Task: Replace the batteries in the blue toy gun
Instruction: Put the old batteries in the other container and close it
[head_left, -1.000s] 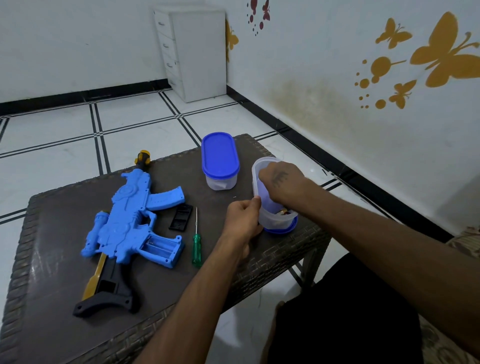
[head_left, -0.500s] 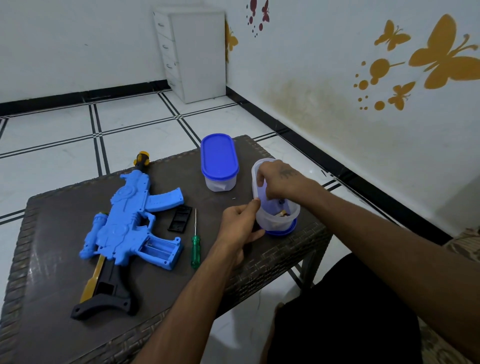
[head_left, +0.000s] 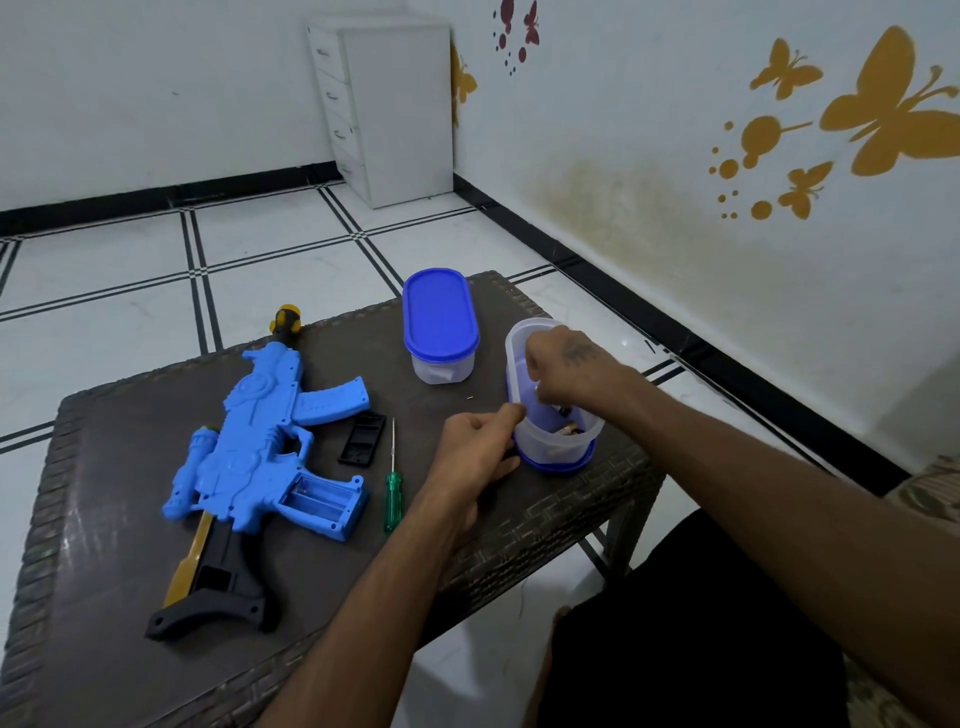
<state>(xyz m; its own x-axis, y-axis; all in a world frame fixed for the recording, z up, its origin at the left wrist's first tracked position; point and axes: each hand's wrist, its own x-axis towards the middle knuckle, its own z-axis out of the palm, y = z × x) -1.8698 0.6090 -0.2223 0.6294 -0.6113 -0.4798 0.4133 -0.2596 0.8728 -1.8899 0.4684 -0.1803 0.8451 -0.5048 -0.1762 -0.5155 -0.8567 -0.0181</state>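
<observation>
The blue toy gun (head_left: 254, 447) lies on the dark wicker table (head_left: 119, 415), its battery compartment (head_left: 317, 499) open and empty. Its black cover (head_left: 362, 439) and a green screwdriver (head_left: 392, 491) lie just to the right. At the table's right edge an open clear container (head_left: 556, 449) stands on its blue lid, with batteries (head_left: 569, 428) at the bottom. My left hand (head_left: 478, 447) grips the container's near side. My right hand (head_left: 566, 361) is inside it, fingers pinched on a battery whose pale tip shows at the fingertips.
A second clear container (head_left: 440, 322) with a blue lid on top stands at the table's far edge. A tiny screw (head_left: 469, 398) lies between the containers. A white drawer unit (head_left: 384, 104) stands in the room's corner on the tiled floor.
The open container has been tipped more upright under my left hand. My right hand stays inside it, fingers a little higher.
</observation>
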